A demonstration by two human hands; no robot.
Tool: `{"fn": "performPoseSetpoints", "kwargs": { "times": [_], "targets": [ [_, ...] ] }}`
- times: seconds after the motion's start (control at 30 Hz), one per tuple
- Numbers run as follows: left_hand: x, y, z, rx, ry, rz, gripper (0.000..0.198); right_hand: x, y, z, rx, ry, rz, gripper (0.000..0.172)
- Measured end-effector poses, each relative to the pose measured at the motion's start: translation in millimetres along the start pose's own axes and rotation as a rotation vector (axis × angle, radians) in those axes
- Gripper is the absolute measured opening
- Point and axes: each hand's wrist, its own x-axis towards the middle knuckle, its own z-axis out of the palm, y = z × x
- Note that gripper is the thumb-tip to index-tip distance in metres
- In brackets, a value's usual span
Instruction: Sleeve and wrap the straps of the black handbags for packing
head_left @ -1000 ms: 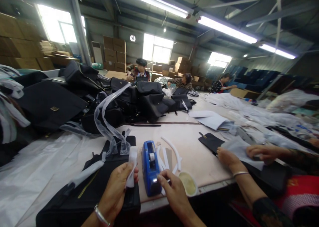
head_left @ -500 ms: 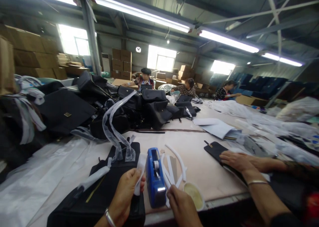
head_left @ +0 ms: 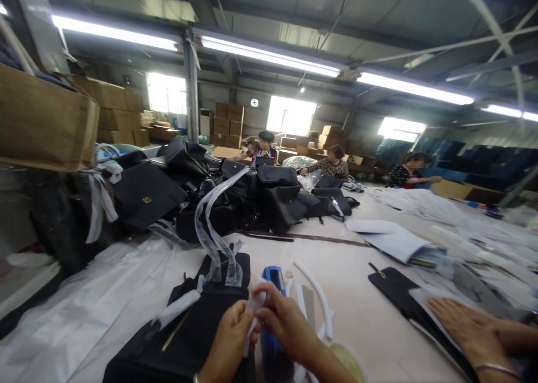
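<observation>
1. Head view, grip: left hand [head_left: 229, 344] and right hand [head_left: 286, 324] meet at 6 o'clock, low in the frame. Both pinch tight on a white strip [head_left: 253, 314]. Whether tape is on the fingertips is too small to tell.
2. The strip stands just off the blue dispenser [head_left: 274, 276], which is at 1 o'clock from the left hand. A black bag [head_left: 197, 338] lies under the left hand.
3. Risk: the strip is thin and limp, so it may fold or slip if either pinch loosens.
4. Risk: the right hand sits over the dispenser, so its cutter edge may nick a finger or catch the strip.
5. Risk: a cup [head_left: 351, 363] sits at 4 o'clock from the right hand, close to the wrist. A sweep of the arm may tip it onto the table [head_left: 357, 310] or the loose strips [head_left: 319, 302].
6. Risk: a co-worker's hand [head_left: 466, 327] lies flat at 3 o'clock, well apart. Crowding looks unlikely.
7. Containers: the cup holds something yellowish and is partly hidden.
8. A cardboard box [head_left: 42, 120] is at 9 o'clock; I cannot tell what is in it.
9. The cartons [head_left: 229, 120] at 12 o'clock look shut.
10. The pile [head_left: 269, 195] of black bags is at 11 o'clock, flaps down, insides unseen.
</observation>
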Motion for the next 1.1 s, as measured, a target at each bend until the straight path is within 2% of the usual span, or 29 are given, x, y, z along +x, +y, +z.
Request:
{"fn": "performPoseSetpoints", "kwargs": {
  "times": [0.1, 0.3, 0.43, 0.53, 0.7, 0.8, 0.93, 1.03, 1.1],
  "targets": [
    [-1.4, -1.3, -1.8, -0.012, -0.045, 0.012, 0.032, 0.4, 2.0, -2.3, 0.089, -0.016, 0.038, 0.044],
    [5.1, -6.5, -0.9, 0.003, 0.002, 0.058, 0.045, 0.6, 3.4, 1.5, 0.269, -0.037, 0.063, 0.035],
    [9.4, -8.6, -1.8, -0.023, 0.028, 0.006, 0.049, -3.6, 10.4, 5.1, 0.290, 0.009, -0.008, 0.037],
    [10.2, -8.2, -3.7, -0.095, 0.007, -0.028, 0.048, -4.8, 10.7, 4.0, 0.264, -0.018, -0.052, 0.037],
    [10.0, -2.5, -8.0, -0.311, -0.056, -0.135, 0.041, 0.9, 9.0, 4.2, 0.054, -0.059, -0.106, 0.029],
    [11.3, 3.1, -12.4, -0.400, -0.104, -0.247, 0.032, 8.3, 22.2, 9.4, -0.137, -0.008, -0.170, 0.029],
    [16.3, 5.9, -17.6, -0.401, -0.136, -0.314, 0.028, 18.5, 49.2, 14.4, -0.391, 0.083, -0.429, 0.033],
    [21.8, 1.8, -21.9, -0.339, -0.110, -0.306, 0.038, 25.2, 52.8, 3.9, -0.616, -0.023, -0.593, 0.041],
    [25.4, -1.4, -26.3, -0.283, -0.085, -0.250, 0.047, 33.1, 42.7, -11.2, -0.704, -0.138, -0.551, 0.053]
  ]
}}
